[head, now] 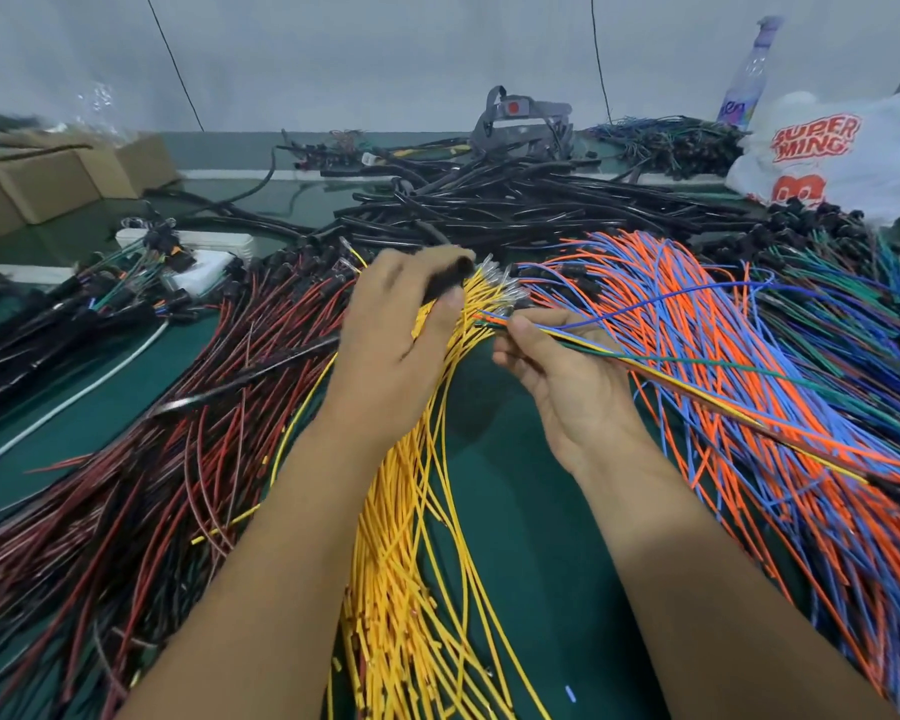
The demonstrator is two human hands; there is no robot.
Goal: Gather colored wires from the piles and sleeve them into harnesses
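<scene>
Over the yellow wire pile on the green worktop, the left hand curls its fingers around a black sleeve, blurred. The right hand pinches a thin mixed-color wire bundle trailing right across the orange and blue pile.

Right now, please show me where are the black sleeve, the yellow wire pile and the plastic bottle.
black sleeve [450, 280], head view, the end held in the left hand.
yellow wire pile [411, 563], head view, its middle.
plastic bottle [747, 80], head view, its clear body.
</scene>
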